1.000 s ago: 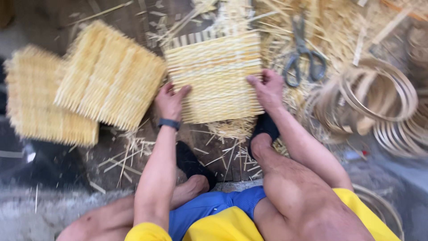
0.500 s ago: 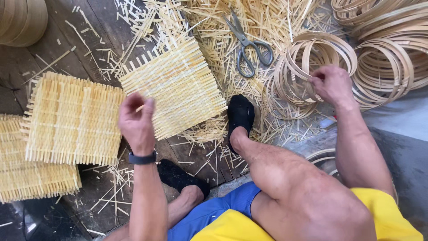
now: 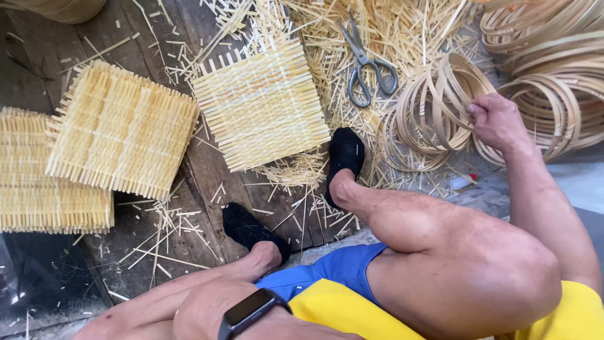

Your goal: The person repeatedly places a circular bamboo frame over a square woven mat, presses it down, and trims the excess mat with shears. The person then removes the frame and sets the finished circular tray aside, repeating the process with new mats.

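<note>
Two finished woven mats (image 3: 119, 129) lie stacked flat at far left, apart from the work, and a third mat (image 3: 261, 104) sits by the right foot (image 3: 345, 157), rotated so its strips run roughly lower-left to upper-right. The left hand is mostly out of frame at bottom, only the watch wrist (image 3: 251, 311) showing, so grip unknown. Scissors (image 3: 368, 63) point up-left on the scraps; the right hand (image 3: 497, 119) is pinched closed on a bamboo ring (image 3: 440, 104) in the leaning stack at right, rings on edge, open faces sideways.
</note>
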